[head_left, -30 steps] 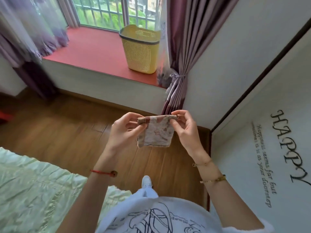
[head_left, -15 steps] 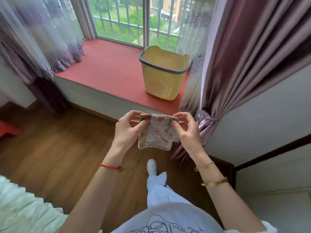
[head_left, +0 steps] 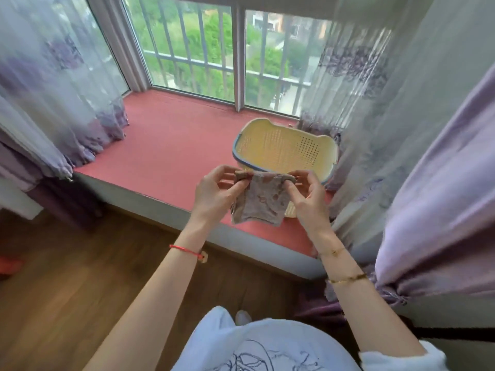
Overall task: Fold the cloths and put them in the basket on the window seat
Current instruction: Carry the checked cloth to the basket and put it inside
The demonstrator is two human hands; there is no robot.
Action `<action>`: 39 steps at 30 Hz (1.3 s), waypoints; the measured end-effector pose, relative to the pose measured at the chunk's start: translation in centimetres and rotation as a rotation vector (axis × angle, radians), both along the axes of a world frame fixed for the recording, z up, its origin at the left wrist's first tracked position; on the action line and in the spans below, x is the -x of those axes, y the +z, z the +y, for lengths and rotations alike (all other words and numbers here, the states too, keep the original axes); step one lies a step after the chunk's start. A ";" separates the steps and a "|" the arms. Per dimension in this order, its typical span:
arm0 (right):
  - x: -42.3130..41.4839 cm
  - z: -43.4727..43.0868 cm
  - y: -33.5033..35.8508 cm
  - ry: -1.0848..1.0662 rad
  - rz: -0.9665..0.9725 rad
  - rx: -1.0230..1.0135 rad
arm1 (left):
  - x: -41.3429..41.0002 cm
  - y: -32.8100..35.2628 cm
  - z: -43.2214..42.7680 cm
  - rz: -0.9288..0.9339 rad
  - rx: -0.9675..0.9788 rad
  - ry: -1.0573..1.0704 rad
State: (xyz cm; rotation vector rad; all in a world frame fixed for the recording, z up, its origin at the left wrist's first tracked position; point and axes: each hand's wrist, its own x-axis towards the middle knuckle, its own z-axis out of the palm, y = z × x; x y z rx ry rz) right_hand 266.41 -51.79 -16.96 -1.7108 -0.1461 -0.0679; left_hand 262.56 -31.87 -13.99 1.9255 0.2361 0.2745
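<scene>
Item: cloth (head_left: 258, 202), small, greyish-pink with a faded print, folded to a rough square. Position: centre of the frame, held in the air and hanging from its top edge. It overlaps the near rim of the basket in the picture and is not inside the basket.

Item: left hand (head_left: 214, 196), centre, left of the cloth. Its fingers (head_left: 227, 174) and thumb are curled and pinch the cloth's upper left corner. A red string bracelet (head_left: 187, 250) sits on the wrist.

Item: right hand (head_left: 308, 199), centre right. Its fingers (head_left: 308, 175) and thumb pinch the upper right corner. Gold bracelets (head_left: 347, 278) sit on the forearm.

Item: basket (head_left: 284, 151), pale yellow perforated plastic with a blue rim band. It stands upright on the window seat, right of centre, just beside the curtain.

Item: window seat (head_left: 171, 145), red-topped, across the middle of the frame, below the barred window (head_left: 209, 49).

Item: sheer curtain (head_left: 53, 89), lilac pattern, upper left, with its hem resting on the seat.

Item: purple curtain (head_left: 442, 196), right edge, gathered by a tie at lower right.

Item: wooden floor (head_left: 67, 290), lower left.

Item: white printed shirt (head_left: 267, 346), bottom centre, with a shoe (head_left: 242, 317) tip just above it.
</scene>
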 end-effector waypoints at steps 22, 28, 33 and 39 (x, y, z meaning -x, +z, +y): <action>-28.5 -0.3 -9.9 -0.612 0.495 0.213 | -37.7 -13.3 -3.5 0.701 0.343 -0.314; -30.7 -1.3 -16.8 -0.611 0.783 0.293 | -38.9 -20.5 -5.0 0.965 0.402 -0.246; -31.9 -2.2 -21.2 -0.554 0.900 0.377 | -39.2 -25.7 -6.4 1.072 0.393 -0.212; -33.3 -2.9 -26.7 -0.445 1.092 0.450 | -39.9 -31.7 -6.7 1.108 0.282 -0.149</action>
